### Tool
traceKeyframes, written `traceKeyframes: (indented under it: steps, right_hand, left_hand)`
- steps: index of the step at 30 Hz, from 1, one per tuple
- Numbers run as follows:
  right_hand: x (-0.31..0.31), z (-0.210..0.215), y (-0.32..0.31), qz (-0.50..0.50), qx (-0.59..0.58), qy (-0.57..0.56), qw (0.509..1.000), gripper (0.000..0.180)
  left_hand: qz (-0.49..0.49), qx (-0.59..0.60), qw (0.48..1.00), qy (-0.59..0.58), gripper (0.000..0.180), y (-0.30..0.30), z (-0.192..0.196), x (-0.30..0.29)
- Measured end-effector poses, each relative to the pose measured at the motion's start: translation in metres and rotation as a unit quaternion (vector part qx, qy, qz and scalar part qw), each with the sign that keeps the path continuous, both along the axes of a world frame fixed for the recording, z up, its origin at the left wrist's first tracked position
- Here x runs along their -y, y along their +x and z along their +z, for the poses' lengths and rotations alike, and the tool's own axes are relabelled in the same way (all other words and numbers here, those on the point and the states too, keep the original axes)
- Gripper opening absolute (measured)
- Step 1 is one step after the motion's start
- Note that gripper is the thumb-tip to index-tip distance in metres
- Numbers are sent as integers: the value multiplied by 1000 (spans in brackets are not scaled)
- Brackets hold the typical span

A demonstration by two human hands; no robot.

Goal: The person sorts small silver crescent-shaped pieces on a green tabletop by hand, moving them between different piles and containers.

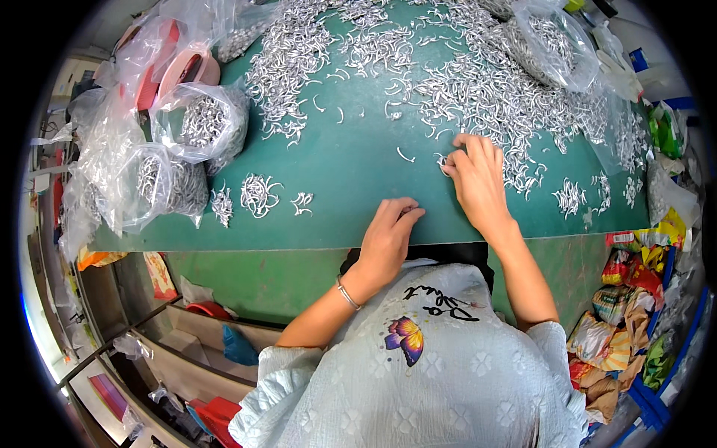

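Small curved silver metal pieces [485,97] lie in a wide loose heap over the far and right side of the green table [343,172]. At the heap's near edge is my right hand [482,179], its fingers bent and closed on a small curved metal piece [441,159] at the fingertips. My left hand [388,230] is by the table's front edge, thumb and fingers pressed together. What it holds, if anything, is too small to make out. One curved piece [405,154] lies alone between the hands and the heap.
Clear plastic bags of pieces [205,123] stand at the left by a pink container [190,69]. Another filled bag [553,48] leans at the far right. Small piles [259,196] lie near the front edge, left and right. Colourful packets [616,313] fill a rack at right.
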State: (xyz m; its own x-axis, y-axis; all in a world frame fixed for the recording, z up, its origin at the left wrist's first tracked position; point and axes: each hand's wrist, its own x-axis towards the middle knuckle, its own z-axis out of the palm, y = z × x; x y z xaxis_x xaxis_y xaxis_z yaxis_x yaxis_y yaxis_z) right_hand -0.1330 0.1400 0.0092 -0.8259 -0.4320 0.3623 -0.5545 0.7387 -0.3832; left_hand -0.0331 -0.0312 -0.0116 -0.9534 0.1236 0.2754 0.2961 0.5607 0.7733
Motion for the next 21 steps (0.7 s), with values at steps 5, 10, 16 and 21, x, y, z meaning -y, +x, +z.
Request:
traceKeyframes:
  steps: [5, 10, 16, 21]
  right_hand:
    - [12, 13, -4, -6, 20, -36, 999, 11]
    - [49, -22, -15, 107, 5, -14, 994, 13]
    - [52, -29, -19, 56, 4, 5, 998, 15]
    - [80, -24, -18, 163, 49, -50, 984, 17]
  left_hand:
    - [1, -2, 1000, -3, 28, 0, 0, 2]
    - [-14, 8, 1000, 6, 27, 1, 0, -5]
    - [-4, 0, 1000, 18, 26, 4, -2, -1]
    - [-24, 10, 1000, -8, 37, 5, -2, -2]
